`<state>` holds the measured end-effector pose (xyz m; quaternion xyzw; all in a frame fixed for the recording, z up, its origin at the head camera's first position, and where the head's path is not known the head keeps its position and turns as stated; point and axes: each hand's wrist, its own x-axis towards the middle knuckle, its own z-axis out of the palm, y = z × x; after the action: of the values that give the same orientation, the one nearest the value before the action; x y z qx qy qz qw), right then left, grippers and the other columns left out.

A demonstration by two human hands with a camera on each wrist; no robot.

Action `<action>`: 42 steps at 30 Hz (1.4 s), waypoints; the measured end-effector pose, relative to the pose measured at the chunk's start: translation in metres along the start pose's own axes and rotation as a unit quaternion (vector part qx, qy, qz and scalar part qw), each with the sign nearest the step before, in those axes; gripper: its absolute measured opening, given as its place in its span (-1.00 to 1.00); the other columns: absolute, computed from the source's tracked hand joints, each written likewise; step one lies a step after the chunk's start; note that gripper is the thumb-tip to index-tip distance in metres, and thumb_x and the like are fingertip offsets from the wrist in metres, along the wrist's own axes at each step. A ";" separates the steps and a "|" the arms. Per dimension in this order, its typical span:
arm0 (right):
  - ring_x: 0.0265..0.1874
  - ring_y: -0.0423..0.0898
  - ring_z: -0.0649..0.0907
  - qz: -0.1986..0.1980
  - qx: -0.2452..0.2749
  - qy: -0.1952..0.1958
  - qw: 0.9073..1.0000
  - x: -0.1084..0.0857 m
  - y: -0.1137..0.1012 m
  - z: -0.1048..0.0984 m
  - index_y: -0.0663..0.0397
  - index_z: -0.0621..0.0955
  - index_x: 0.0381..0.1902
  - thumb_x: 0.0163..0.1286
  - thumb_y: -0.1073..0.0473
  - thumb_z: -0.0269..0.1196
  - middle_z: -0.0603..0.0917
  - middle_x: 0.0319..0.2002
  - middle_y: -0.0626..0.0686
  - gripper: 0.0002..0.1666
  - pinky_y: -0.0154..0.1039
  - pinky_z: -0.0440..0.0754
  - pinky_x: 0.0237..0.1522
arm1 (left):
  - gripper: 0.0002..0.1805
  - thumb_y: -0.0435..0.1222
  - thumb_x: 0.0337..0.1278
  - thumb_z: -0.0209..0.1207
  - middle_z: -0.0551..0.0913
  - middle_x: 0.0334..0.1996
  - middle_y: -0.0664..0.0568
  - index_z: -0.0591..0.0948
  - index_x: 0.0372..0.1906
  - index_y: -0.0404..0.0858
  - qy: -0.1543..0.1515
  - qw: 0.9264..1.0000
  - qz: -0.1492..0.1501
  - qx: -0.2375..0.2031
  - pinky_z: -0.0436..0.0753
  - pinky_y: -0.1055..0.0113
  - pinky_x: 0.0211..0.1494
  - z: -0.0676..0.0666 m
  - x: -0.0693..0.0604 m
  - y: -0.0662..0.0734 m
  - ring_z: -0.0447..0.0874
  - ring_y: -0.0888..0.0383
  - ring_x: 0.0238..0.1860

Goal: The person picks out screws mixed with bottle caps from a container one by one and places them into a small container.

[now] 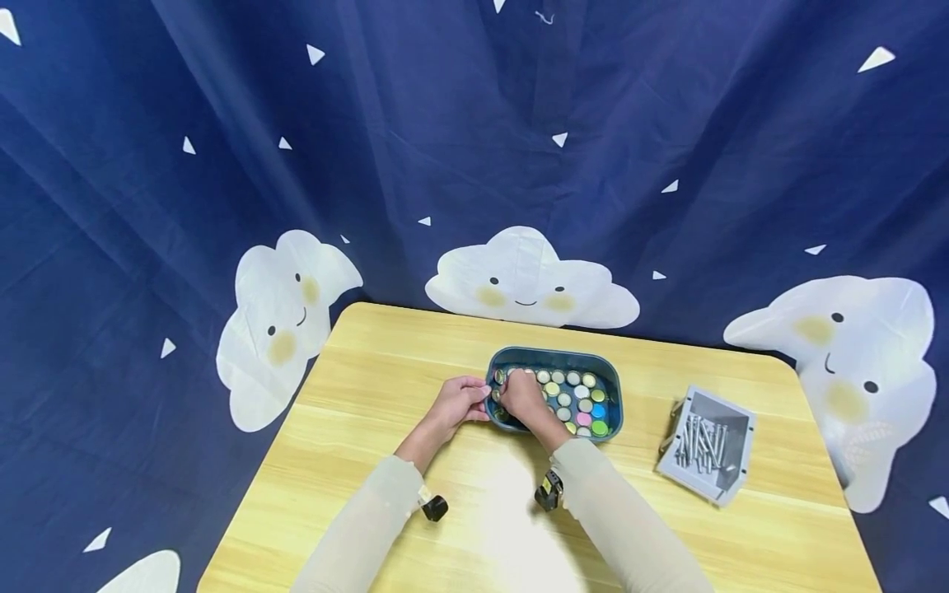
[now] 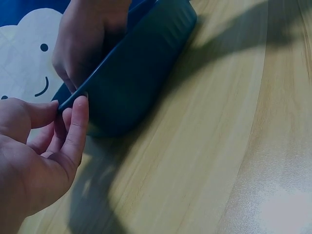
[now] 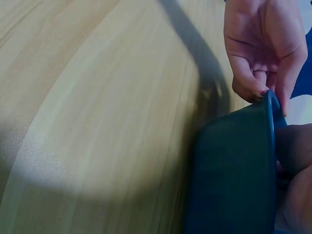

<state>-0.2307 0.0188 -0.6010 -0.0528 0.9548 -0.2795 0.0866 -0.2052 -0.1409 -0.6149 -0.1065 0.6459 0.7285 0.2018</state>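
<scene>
A dark teal oblong tub (image 1: 556,357) stands on the table, with many small round pieces like bottle caps (image 1: 584,419) inside, mostly pale gold and white, some pink, blue or green. My left hand (image 1: 455,402) pinches the tub's left end; in the left wrist view the thumb and fingers (image 2: 77,122) grip its rim. Over the left part of the tub, my right hand (image 1: 522,395) reaches down among the caps, fingers bent. Its fingertips are hidden, by the tub wall (image 3: 229,175) in the right wrist view, so whether it holds a cap is not visible.
To the right of the tub, a grey plastic bin (image 1: 730,412) holds several long metal bolts (image 1: 700,443). Both stand on a light wooden table (image 1: 371,371). A dark blue curtain (image 1: 474,148) with clouds hangs behind the far edge.
</scene>
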 end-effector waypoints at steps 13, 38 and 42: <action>-0.35 -0.05 0.68 0.027 0.028 -0.028 0.999 -0.002 0.001 -0.009 0.07 0.69 -0.49 0.10 0.22 0.56 0.72 -0.42 0.01 -0.80 -0.15 0.75 -0.20 | -0.64 -0.38 0.39 0.24 0.63 -0.36 -0.03 0.54 0.17 -0.48 0.002 1.000 0.001 0.000 0.85 0.33 -0.33 -0.001 -0.001 0.000 0.62 0.21 -0.46; -0.37 -0.11 0.65 0.040 0.129 -0.024 0.991 -0.050 0.068 -0.134 0.28 0.70 -0.08 0.13 0.31 0.28 0.74 -0.33 0.07 -0.65 -0.31 0.65 -0.31 | -0.60 -0.40 0.38 0.24 0.66 -0.24 -0.16 0.52 0.20 -0.51 -0.004 1.000 0.001 0.008 0.86 0.35 -0.32 0.001 0.000 -0.001 0.64 0.19 -0.43; -0.42 -0.14 0.68 0.054 0.148 -0.018 0.987 -0.058 0.086 -0.153 0.33 0.68 -0.06 0.14 0.33 0.28 0.73 -0.38 0.07 -0.64 -0.37 0.63 -0.37 | -0.59 -0.39 0.38 0.24 0.67 -0.22 -0.20 0.52 0.21 -0.52 0.000 1.000 0.004 0.010 0.85 0.35 -0.33 -0.002 0.001 -0.001 0.65 0.18 -0.44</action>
<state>-0.2084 0.1803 -0.5131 0.0068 0.9024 -0.4120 0.1258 -0.2059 -0.1426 -0.6166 -0.1019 0.6537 0.7226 0.2004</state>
